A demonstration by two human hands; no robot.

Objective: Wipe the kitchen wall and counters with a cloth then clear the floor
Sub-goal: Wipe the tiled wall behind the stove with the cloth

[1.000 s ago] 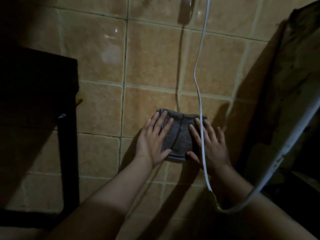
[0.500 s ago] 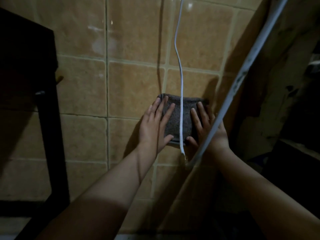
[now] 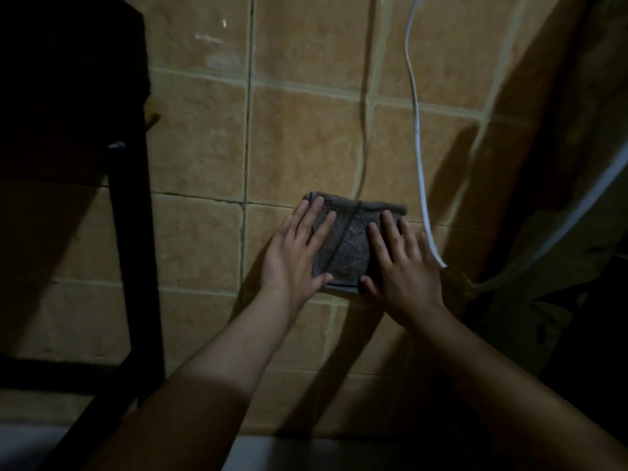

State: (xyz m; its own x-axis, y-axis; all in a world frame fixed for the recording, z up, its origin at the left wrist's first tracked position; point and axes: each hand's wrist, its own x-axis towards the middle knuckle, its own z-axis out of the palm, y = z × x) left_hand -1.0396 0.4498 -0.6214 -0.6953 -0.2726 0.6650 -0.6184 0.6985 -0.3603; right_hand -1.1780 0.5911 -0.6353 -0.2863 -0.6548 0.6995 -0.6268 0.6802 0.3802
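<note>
Folded grey cloth [image 3: 350, 246] flat on tiled wall [image 3: 306, 141], just left of white cable [image 3: 419, 158]. Left hand [image 3: 292, 256] + right hand [image 3: 401, 266] both spread, palms pressing it. Rec: keep even pressure, overlapping strokes, steer clear of cable.
</note>
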